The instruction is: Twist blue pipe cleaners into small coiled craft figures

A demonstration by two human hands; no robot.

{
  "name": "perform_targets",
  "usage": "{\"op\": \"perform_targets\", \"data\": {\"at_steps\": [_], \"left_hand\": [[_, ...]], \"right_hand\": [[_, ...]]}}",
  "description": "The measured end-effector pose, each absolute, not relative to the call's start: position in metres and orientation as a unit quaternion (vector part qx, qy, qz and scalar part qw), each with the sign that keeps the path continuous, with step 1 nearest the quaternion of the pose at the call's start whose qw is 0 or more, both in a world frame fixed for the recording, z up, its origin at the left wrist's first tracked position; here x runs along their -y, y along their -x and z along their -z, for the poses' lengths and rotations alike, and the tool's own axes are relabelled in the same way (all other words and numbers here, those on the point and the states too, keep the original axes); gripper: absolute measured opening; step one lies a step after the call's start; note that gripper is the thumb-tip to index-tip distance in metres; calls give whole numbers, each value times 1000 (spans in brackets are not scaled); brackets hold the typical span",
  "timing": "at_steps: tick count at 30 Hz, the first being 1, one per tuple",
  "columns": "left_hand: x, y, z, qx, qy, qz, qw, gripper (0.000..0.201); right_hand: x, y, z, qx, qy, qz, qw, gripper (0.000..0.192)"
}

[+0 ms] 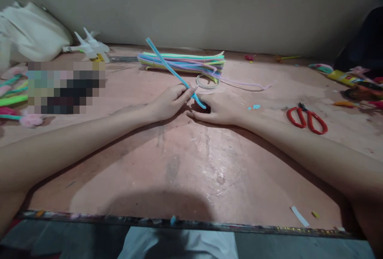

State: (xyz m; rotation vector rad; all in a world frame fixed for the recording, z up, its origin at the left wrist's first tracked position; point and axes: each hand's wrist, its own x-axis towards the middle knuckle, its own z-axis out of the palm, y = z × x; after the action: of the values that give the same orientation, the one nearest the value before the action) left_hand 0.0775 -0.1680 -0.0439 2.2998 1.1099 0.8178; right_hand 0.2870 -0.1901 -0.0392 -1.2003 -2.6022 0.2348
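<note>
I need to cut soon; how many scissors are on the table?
1: the red scissors lie on the table, right of the right hand. Clutter may hide others.

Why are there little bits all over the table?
Small blue scraps lie loose beside the right hand, and a white strip sits near the table edge. Nothing looks broken or spilled.

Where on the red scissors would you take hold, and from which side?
Take the red scissors by the two red loop handles, coming from above on the person's right. They lie flat on the table with the loops spread toward the near right and the short dark blades pointing far left. The right hand is nearest, though it rests by the blue pipe cleaner.
</note>
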Motion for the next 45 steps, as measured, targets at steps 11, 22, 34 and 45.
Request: {"op": "perform_targets", "data": {"at_steps": [11,22,34,45], "left_hand": [[173,-72,41,-391,-789,-332,337,37],[170,-73,40,-431,-727,-387,370,34],[172,-71,34,-413,-714,-422,376,34],[203,-88,33,-391,-717,-375,438,34]], "right_hand": [[184,-290,52,732,322,-517,304,47],[171,-296,51,703,359,-497,361,34],[173,-294,48,676,346,-530,377,43],[174,-259,55,536,347,-519,569,52]]}}
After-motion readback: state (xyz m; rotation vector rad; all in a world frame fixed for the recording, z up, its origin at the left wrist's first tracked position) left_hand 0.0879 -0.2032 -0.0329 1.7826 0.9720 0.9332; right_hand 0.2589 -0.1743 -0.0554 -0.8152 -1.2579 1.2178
